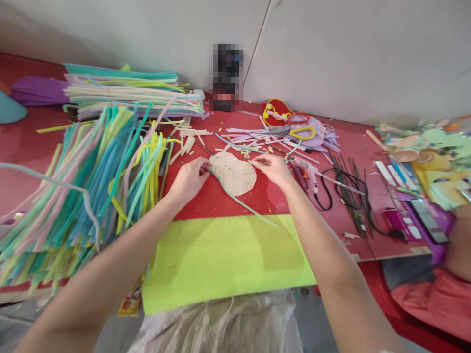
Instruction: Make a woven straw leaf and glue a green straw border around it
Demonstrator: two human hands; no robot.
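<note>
A cream leaf-shaped piece [235, 172], built from rows of fuzzy pipe cleaner, lies flat on the red table. At its left tip, my left hand [192, 180] is closed in a pinch on a pale green pipe cleaner [241, 202], which trails along the leaf's near edge onto the lime sheet. My right hand [273, 170] is by the leaf's upper right edge, thumb and finger pressed together; what they pinch is too small to name. Short cream pipe cleaner offcuts [188, 145] are scattered behind the leaf.
Pipe cleaner bundles [106, 166] crowd the left. Scissors [279, 130] lie behind among lilac strips. A glue gun [311, 176] with a black cord and dark stems [353, 196] are at right. A lime sheet [228, 255] covers the front edge. Another person's arm [459, 240] shows far right.
</note>
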